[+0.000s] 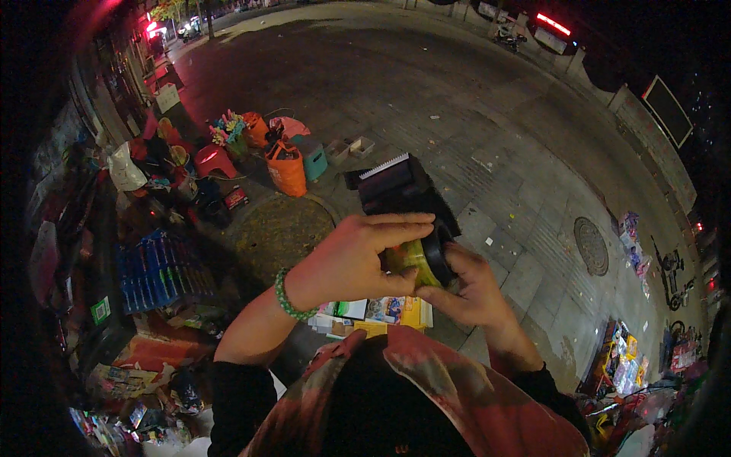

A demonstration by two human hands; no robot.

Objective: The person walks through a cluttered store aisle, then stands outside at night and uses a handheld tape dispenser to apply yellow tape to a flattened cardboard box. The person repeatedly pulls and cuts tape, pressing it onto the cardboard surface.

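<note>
Both hands are raised before my chest around a black tape dispenser with a pale serrated cutting edge at its far end. A roll of yellowish transparent tape sits at its near end. My left hand, a green beaded bracelet at the wrist, reaches across the roll with its fingers on the upper side and the thumb below. My right hand grips the right side of the roll and the dispenser's round black part. Below the hands lie colourful printed packets and papers, partly hidden.
Orange bags, a red stool, a teal container and small boxes stand ahead on the left. A blue rack of goods is at left. Paved ground with a manhole cover and colourful packaged goods lies right.
</note>
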